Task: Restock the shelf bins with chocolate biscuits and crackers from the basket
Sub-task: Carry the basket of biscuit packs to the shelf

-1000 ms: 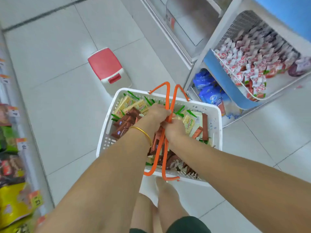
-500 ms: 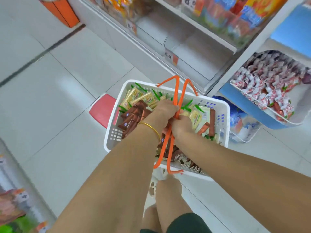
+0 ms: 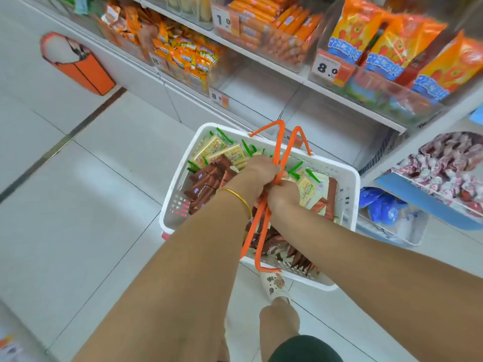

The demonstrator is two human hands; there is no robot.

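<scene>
The basket [image 3: 339, 173] has come nearer the shelf [image 3: 366, 111]; left hand [image 3: 257, 173] and right hand [image 3: 283, 197] both grip its orange handles [image 3: 279, 147]. A tilt could spill packets [image 3: 206, 184].

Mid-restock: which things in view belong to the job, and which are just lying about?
Job: basket, orange handles gripped by left hand and right hand, chocolate biscuit packs, cracker packs, clear shelf bin.
Lying about: orange floor stand, blue bags, red-and-white sweets, orange snack bags.
</scene>
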